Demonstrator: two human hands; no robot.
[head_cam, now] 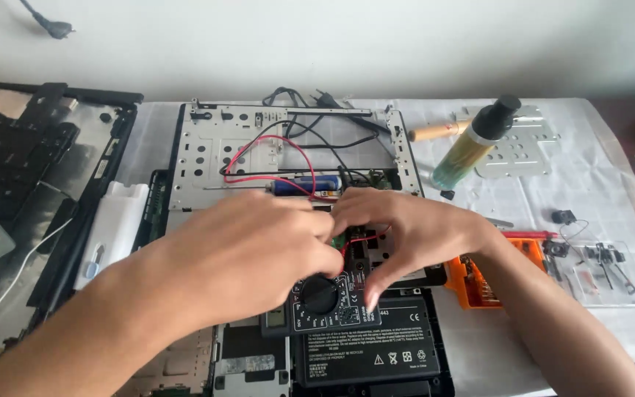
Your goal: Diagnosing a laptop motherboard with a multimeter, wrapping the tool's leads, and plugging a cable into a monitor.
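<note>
Left hand (248, 254) & right hand (398, 231) hide probe tips; multimeter (325, 301) partly covered.

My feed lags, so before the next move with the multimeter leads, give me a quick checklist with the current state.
1. Both hands on the work: ok; left hand and right hand meet above the multimeter.
2. Dial visible: ok; its setting, cannot tell.
3. Red lead free of snags: cannot tell; it loops over the metal chassis.
4. Probe tips on contacts: cannot tell, fingers hide them.
5. Battery pack steady under the meter: ok.
6. Spray bottle away from the hands: ok.
</note>
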